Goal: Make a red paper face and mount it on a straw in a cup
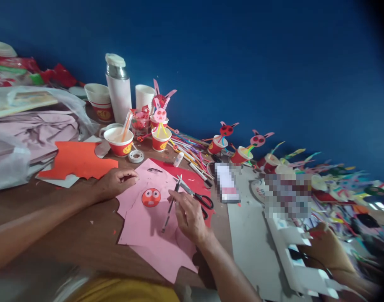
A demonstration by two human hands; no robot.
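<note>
While the right hand (pixel 189 213) holds one pen (pixel 168 214), one face-disc (pixel 151 197) lies nearby.

The face cutout (pixel 151 197) lies on paper (pixel 139 224), left of scissors (pixel 198 196).

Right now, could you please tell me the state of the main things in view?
Pen, held in the right hand
Left hand, fingers curled
Pink sheets, overlapping, edges cut
Orange sheet, edge cut out
Round face, flat, face up
Scissors, lying down, blade opening unclear
Flask, upright, capped
</note>
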